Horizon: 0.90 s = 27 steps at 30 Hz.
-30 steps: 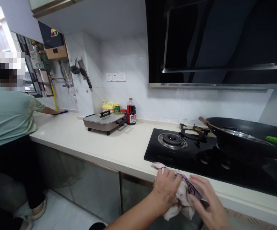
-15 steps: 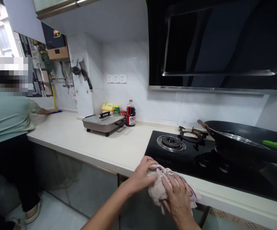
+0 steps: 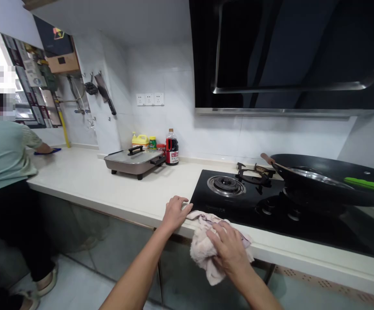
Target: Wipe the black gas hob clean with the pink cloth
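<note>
My right hand [image 3: 227, 245] grips a bunched pale pink cloth [image 3: 203, 247], which hangs over the counter's front edge before the stove. One end of the cloth reaches toward my left hand [image 3: 175, 213]. That hand lies on the counter by the stove's front left corner, its fingers stretched out. Beyond both hands is the black gas stove [image 3: 203, 196]. Its left burner [image 3: 226, 184] has no grate over it, and a loose burner grate [image 3: 254, 176] sits behind.
A large wok [image 3: 329, 196] with a green-handled utensil [image 3: 368, 185] stands on the stove's right. On the white counter [image 3: 132, 198] are a lidded electric pan [image 3: 135, 161] and a soy sauce bottle [image 3: 172, 148]. At left, another person [image 3: 2, 150] presses a blue cloth [image 3: 48, 151] on the counter.
My left hand has come off the bunched cloth and moved left onto the counter. My right hand still holds the cloth, which now hangs looser. The view has shifted slightly.
</note>
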Available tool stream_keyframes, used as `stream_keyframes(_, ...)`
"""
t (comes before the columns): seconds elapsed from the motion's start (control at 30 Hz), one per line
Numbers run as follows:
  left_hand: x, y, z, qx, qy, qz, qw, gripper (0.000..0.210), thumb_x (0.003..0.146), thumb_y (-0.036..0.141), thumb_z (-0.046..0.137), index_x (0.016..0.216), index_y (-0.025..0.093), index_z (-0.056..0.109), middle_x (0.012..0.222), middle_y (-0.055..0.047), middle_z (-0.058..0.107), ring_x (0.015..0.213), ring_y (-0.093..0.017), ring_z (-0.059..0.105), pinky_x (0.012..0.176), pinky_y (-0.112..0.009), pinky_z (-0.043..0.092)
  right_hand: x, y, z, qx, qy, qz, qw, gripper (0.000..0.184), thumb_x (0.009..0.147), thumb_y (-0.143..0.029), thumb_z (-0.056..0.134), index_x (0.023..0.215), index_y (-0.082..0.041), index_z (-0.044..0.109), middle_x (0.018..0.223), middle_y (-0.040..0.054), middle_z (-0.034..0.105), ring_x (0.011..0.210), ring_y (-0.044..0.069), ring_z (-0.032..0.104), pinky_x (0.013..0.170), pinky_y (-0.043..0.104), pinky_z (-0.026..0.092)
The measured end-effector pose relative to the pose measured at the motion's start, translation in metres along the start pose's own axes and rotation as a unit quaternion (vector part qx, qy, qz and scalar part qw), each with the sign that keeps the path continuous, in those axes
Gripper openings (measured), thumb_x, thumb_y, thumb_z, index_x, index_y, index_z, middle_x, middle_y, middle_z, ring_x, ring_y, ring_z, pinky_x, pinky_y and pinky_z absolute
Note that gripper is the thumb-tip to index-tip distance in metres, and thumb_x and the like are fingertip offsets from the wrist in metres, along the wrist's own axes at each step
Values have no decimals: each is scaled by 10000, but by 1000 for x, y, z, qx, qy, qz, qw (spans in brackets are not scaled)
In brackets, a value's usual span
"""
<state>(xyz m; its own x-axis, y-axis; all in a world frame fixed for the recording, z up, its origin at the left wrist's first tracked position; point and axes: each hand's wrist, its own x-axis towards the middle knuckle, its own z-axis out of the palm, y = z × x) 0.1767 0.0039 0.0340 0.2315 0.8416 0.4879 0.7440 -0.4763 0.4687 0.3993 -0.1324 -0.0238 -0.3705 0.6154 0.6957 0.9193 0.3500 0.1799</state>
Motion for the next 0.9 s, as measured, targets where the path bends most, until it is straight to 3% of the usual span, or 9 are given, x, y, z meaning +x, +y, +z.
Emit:
stream_keyframes(0.1,-1,3,0,42,-15,14,999,233,962,379,633,1096,222,741,1115,-77,706,1156,-272,609,1020,-422,427,-45,44,-17,-6,11,9,1000,395,954,-410,685,1318,-261,640,1415,105,608,1263,294,584,1026,501,525)
stream_keyframes(0.2,-3,4,1,68,-22,26,997,227,956,378,639,1091,227,742,1117,-75,712,1159,-282,598,998,-418,418,-112,110,-33,6,29,27,999,458,865,-409,713,1309,-308,663,1407,87,629,1332,339,546,1033,488,491)
stream_keyframes(0.3,-3,5,2,83,-14,32,996,221,957,365,631,1098,229,734,1117,-75,711,1145,-280,598,981,-408,413,-162,169,-48,11,-5,133,991,507,766,-416,709,1252,-270,700,1390,111,633,1339,376,541,1085,528,454)
stream_keyframes(0.4,-4,8,2,89,-9,37,995,218,946,359,630,1092,235,733,1106,-73,714,1126,-279,601,973,-402,411,-161,194,-55,22,-34,243,969,523,686,-401,690,1190,-266,726,1319,123,659,1327,424,534,1101,583,440)
stream_keyframes(0.47,-4,13,1,78,-16,41,996,229,933,381,637,1086,242,736,1111,-68,717,1136,-280,600,982,-403,411,-146,189,-52,30,-26,259,965,497,675,-371,673,1166,-319,726,1258,104,677,1296,429,547,1068,603,461)
stream_keyframes(0.57,-2,19,-2,52,-36,37,997,270,927,429,629,1090,248,743,1146,-63,711,1173,-281,593,1023,-420,400,-132,161,-45,8,32,254,967,565,688,-330,658,1251,-365,668,1284,98,647,1302,438,528,1043,639,460)
stream_keyframes(0.73,0,23,-4,45,-47,26,998,295,929,448,603,1083,245,750,1175,-71,698,1195,-286,588,1043,-437,391,-114,88,-27,-23,67,202,977,766,699,-257,667,1440,-296,476,1442,112,528,1368,448,434,1128,667,348)
stream_keyframes(0.9,-2,21,-6,50,-39,31,997,266,934,438,597,1046,257,756,1136,-57,724,1166,-276,608,1027,-427,398,-46,13,13,-15,76,127,989,921,646,-120,657,1518,-290,416,1496,105,509,1392,430,394,1143,629,314)
